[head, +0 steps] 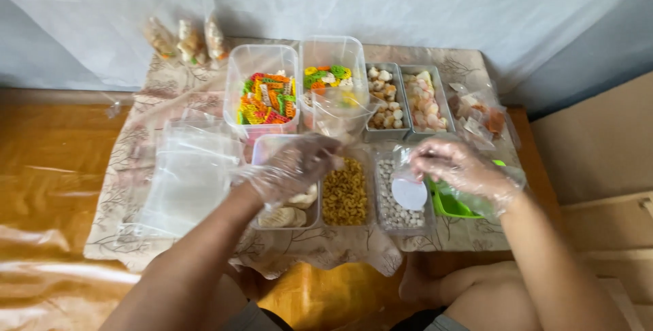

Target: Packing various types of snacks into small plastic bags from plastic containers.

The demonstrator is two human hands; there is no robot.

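Now a thin clear plastic bag (343, 110) hangs open above the middle of the low table (469, 236), limp and glossy. Stacked clear bags (187, 174) lie at the left. Beside them the left hand (292, 168), in a filmy disposable glove, pinches the bag's edge. Far tubs (262, 89) hold bright ridged snacks; near trays hold curled yellow pasta (345, 191) and pale pebble-like pieces (394, 202) (a white disc rests there). At the right, the gloved right hand (459, 168) curls loosely over a green scoop (452, 205); its grip I cannot tell.
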